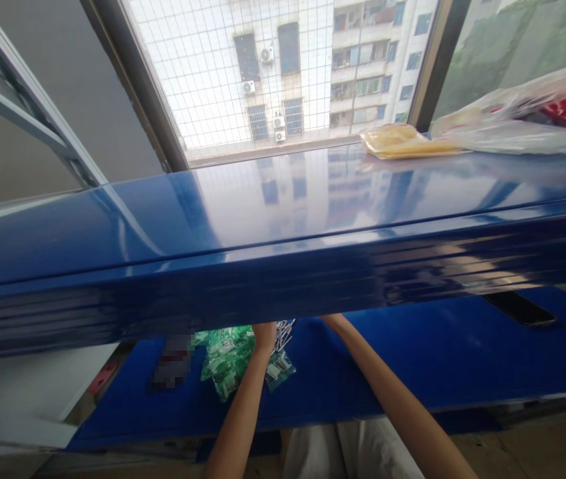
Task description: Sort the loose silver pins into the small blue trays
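Note:
My left hand (264,332) reaches under the blue upper shelf, and only its wrist end shows. Beside it lies a pile of small green-tinted plastic packets (229,359). On its other side are several thin metal rods (283,334), partly hidden by the shelf. Closer to me, a clear packet (280,369) with pale pieces inside rests on the blue lower tabletop (327,392). My right hand (332,320) goes beneath the shelf edge further right. The shelf covers the fingers of both hands, so what they hold is hidden.
The shiny blue shelf (273,279) crosses the view above the tabletop. A yellowish plastic packet (395,141) and a clear bag (512,126) with something red lie on it. A black phone (525,309) is at the right; a blurred-out object (173,359) is at the left.

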### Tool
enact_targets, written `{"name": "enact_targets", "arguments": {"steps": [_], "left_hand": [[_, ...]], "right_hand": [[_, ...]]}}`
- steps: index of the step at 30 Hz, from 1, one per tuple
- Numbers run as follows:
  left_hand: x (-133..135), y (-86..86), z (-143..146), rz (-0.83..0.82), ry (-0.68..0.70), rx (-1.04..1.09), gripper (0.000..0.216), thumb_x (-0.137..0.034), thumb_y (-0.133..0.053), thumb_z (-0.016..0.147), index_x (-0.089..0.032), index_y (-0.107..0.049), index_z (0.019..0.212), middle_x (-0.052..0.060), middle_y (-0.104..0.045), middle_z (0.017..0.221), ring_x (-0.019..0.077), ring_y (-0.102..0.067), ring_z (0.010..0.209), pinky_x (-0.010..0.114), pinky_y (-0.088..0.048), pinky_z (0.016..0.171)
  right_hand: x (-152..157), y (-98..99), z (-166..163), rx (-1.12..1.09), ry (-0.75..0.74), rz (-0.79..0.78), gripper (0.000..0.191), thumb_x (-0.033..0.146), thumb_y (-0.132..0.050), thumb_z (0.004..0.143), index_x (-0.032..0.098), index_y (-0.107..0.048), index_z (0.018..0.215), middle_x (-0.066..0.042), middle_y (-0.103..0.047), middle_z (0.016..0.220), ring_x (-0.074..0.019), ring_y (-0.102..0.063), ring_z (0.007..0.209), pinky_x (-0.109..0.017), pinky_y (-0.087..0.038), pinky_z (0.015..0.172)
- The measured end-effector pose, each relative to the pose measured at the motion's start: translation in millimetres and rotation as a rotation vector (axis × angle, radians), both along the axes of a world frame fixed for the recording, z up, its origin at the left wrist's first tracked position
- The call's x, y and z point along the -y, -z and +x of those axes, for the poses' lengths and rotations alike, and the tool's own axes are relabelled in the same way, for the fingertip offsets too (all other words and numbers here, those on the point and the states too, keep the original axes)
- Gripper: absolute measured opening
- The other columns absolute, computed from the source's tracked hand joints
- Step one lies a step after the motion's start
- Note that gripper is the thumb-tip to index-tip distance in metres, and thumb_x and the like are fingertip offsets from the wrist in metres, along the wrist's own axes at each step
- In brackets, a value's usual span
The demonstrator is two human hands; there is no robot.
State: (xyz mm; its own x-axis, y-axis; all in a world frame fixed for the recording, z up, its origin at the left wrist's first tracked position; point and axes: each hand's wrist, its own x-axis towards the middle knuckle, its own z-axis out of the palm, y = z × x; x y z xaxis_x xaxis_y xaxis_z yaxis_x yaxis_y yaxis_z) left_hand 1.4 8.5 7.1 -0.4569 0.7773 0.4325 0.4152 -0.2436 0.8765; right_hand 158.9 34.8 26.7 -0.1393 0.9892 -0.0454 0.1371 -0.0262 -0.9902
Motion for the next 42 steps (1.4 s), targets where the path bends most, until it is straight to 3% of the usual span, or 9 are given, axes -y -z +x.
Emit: {"name": "enact_targets", "arguments": {"steps": [4,8,13,17,24,32,39,42], "left_hand": [[0,-1.5,-2,-0.004,-0.027,0.017,0.019,-0.035,-0.050,0.075,-0.019,-0.060,0.080,0.004,-0.063,0.081,0.0212,-0.053,0.092,0.032,-0.038,0.088],[2,-4.1,-4,-0.045,-0.001,0.020,0.021,-0.035,-0.047,0.077,-0.020,-0.057,0.067,0.001,-0.060,0.065,0.0189,-0.054,0.079,0.030,-0.041,0.080],[5,-11.2,-4,-0.027,0.024,0.035,0.026,-0.038,-0.043,0.079,-0.020,-0.055,0.065,0.000,-0.056,0.058,0.0167,-0.054,0.070,0.029,-0.041,0.074],[5,-12.5,-4,-0.044,0.032,0.039,0.026,-0.038,-0.043,0.078,-0.019,-0.056,0.067,0.001,-0.058,0.060,0.0167,-0.055,0.070,0.029,-0.042,0.073],[6,-10.9,-1,-0.082,0.076,0.051,0.025,-0.037,-0.046,0.077,-0.019,-0.055,0.062,0.002,-0.061,0.064,0.0163,-0.055,0.069,0.029,-0.042,0.073],[2,-2.7,-6,-0.078,0.106,0.042,0.030,-0.039,-0.044,0.077,-0.021,-0.053,0.055,0.000,-0.056,0.053,0.0156,-0.053,0.060,0.029,-0.041,0.066],[1,7.3,-20,0.051,0.083,-0.066,0.035,-0.046,-0.040,0.078,-0.022,-0.055,0.056,0.000,-0.053,0.050,0.0170,-0.052,0.059,0.032,-0.040,0.067],[2,7.4,-20,0.041,0.102,-0.082,0.035,-0.047,-0.040,0.078,-0.022,-0.057,0.059,0.001,-0.055,0.053,0.0177,-0.053,0.063,0.032,-0.040,0.070]], "right_hand": [[-2,-0.1,0,0.099,-0.055,0.115,0.010,0.026,-0.059,0.066,0.018,-0.060,0.060,-0.003,-0.062,0.065,-0.0168,-0.057,0.069,-0.035,-0.045,0.073],[-7,6.4,2,0.224,-0.149,0.274,0.018,0.035,-0.062,0.066,0.018,-0.065,0.069,-0.006,-0.064,0.073,-0.0191,-0.058,0.077,-0.032,-0.046,0.071],[-7,14.9,7,0.335,-0.345,0.264,0.029,0.041,-0.068,0.058,0.019,-0.068,0.077,-0.001,-0.060,0.063,-0.0133,-0.055,0.058,-0.024,-0.043,0.054],[-3,13.0,3,0.474,-0.350,0.328,0.031,0.038,-0.072,0.055,0.021,-0.068,0.081,0.000,-0.060,0.064,-0.0109,-0.052,0.052,-0.022,-0.038,0.048],[-1,11.8,-2,0.557,-0.248,0.478,0.020,0.034,-0.063,0.067,0.023,-0.068,0.083,-0.003,-0.064,0.083,-0.0137,-0.058,0.064,-0.025,-0.043,0.062],[-6,15.7,2,0.602,-0.191,0.518,0.017,0.032,-0.059,0.071,0.024,-0.068,0.083,-0.002,-0.066,0.086,-0.0192,-0.060,0.084,-0.032,-0.045,0.078],[-9,23.6,4,0.697,-0.117,0.550,0.026,0.030,-0.057,0.071,0.021,-0.065,0.094,-0.008,-0.064,0.098,-0.0249,-0.057,0.094,-0.040,-0.041,0.087],[-7,21.1,4,0.695,-0.151,0.583,0.029,0.029,-0.058,0.071,0.023,-0.063,0.099,-0.007,-0.062,0.101,-0.0248,-0.056,0.098,-0.041,-0.040,0.089]]}}
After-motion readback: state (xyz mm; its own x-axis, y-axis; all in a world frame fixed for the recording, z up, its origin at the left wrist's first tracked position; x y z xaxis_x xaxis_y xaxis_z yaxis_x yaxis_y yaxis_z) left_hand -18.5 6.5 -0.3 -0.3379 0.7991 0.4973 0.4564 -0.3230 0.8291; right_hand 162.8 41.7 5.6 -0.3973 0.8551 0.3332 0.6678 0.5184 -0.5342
